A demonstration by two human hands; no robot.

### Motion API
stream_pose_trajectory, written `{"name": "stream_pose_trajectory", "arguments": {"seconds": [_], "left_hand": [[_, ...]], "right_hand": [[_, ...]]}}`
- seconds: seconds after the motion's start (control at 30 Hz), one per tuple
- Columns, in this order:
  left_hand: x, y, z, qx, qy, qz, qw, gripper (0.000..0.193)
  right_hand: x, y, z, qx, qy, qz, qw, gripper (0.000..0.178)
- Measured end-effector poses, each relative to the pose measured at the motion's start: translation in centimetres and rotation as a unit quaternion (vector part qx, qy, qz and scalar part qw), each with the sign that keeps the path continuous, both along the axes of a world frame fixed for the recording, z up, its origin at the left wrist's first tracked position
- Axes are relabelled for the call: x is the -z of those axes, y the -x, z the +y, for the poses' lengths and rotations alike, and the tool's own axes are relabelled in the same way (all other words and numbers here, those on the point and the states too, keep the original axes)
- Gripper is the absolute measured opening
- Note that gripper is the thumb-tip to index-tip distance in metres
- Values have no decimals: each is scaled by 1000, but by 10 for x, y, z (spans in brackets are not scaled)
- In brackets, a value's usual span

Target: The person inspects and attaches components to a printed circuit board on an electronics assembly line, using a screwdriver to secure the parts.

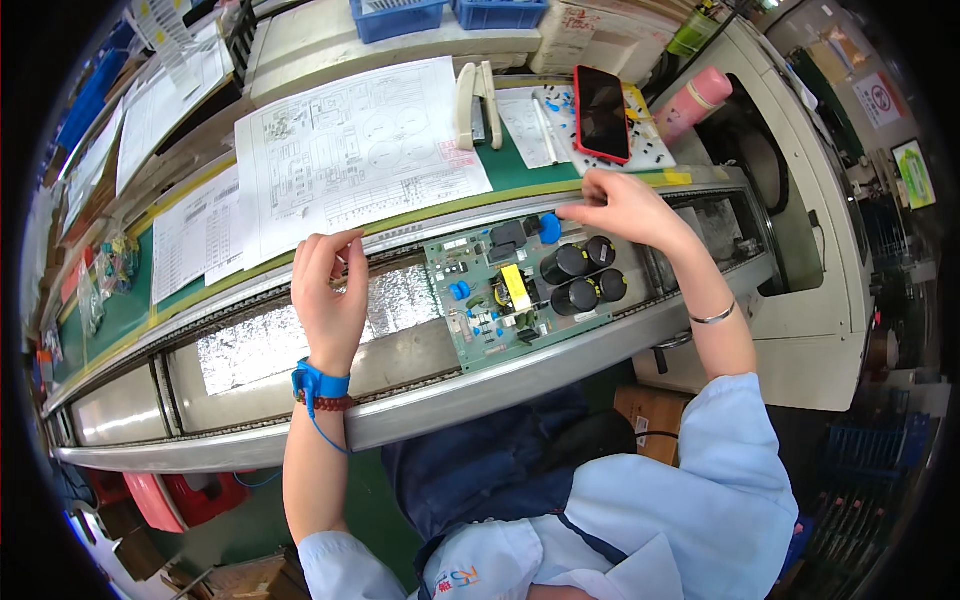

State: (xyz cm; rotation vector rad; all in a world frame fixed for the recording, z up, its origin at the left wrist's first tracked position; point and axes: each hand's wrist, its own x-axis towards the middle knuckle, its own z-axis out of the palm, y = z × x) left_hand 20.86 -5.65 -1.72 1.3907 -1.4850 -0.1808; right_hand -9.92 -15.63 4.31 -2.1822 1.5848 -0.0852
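A green circuit board (pixel 480 268) lies across the metal conveyor rails in front of me. It carries several black cylindrical capacitors (pixel 566 263), a yellow transformer (pixel 515 287) and small blue parts. Beside a round blue component (pixel 550 229) at the board's far edge is my right hand (pixel 632 212). Its fingers are curled, and its thumb points at that component; anything inside the fingers is hidden. My left hand (pixel 332 295) hovers over the rails left of the board, fingers loosely bent, thumb apart, nothing visible in it. A blue wrist strap (pixel 322 382) with a cord circles that wrist.
Beyond the rails lie a printed layout drawing (pixel 350 150), a cream-handled tool (pixel 478 105), a white pen (pixel 546 132) and a red-edged phone (pixel 602 115) among small loose parts. A pink bottle (pixel 693 103) stands at far right, before a pale machine (pixel 810 250). Blue bins (pixel 400 20) sit behind.
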Motion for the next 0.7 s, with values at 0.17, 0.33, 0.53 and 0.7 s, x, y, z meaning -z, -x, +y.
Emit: {"name": "stream_pose_trajectory", "arguments": {"seconds": [0.17,0.33,0.53,0.7], "left_hand": [[-3,1,1,4,1,-2,1000,10],[1,0,-1,0,2,5,1000,9],[-2,-1,0,-1,18,12,1000,8],[-4,-2,0,6,21,19,1000,8]], "right_hand": [[1,-20,27,-19,285,-136,949,25],[17,-38,40,-93,346,-99,928,25],[22,-38,41,-102,394,-27,913,30],[9,-46,50,-130,377,-47,916,34]]}}
